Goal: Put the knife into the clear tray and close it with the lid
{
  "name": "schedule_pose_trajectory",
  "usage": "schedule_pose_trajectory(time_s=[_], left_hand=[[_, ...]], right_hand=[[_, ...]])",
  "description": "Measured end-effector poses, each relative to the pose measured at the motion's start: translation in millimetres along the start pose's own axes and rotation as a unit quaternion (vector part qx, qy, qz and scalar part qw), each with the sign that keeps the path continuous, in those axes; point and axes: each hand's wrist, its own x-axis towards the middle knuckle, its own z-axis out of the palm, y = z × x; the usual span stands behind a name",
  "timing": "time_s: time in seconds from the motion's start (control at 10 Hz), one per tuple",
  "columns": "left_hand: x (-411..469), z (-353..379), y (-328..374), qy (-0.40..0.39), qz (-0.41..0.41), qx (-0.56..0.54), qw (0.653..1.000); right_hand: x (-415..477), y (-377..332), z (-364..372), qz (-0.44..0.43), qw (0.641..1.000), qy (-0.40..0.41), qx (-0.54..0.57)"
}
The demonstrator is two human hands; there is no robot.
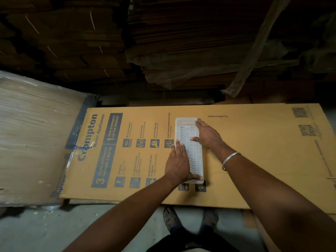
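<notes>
A long clear plastic tray (183, 122) lies lengthwise on a flat printed cardboard sheet (254, 142). A ribbed, wavy-patterned lid (189, 140) sits on top of it. My left hand (177, 163) lies flat on the lid's near left part, with the thumb at the tray's near end. My right hand (207, 134) rests flat on the far right side, fingers reaching the far corner and thumb on the lid. The knife is not visible; I cannot tell whether it is inside.
A plastic-wrapped stack of boards (36, 135) stands at the left. Dark stacks of flattened cardboard (181, 42) rise behind the sheet. My sandalled feet (171, 219) stand on the grey floor below the sheet's near edge.
</notes>
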Motion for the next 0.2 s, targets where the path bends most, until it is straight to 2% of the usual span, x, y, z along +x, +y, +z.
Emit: schedule_pose_trajectory(time_s=[0.1, 0.2], left_hand=[[-11.6, -10.7, 1.5, 0.010, -0.005, -0.004, 1.000], [-14.7, -14.4, -3.0, 0.051, -0.012, -0.056, 0.997]], right_hand=[[-7.1, 0.8, 0.9, -0.003, 1.000, 0.009, 0.008], [-8.8, 5.1, 3.1, -0.014, 0.999, 0.030, 0.006]])
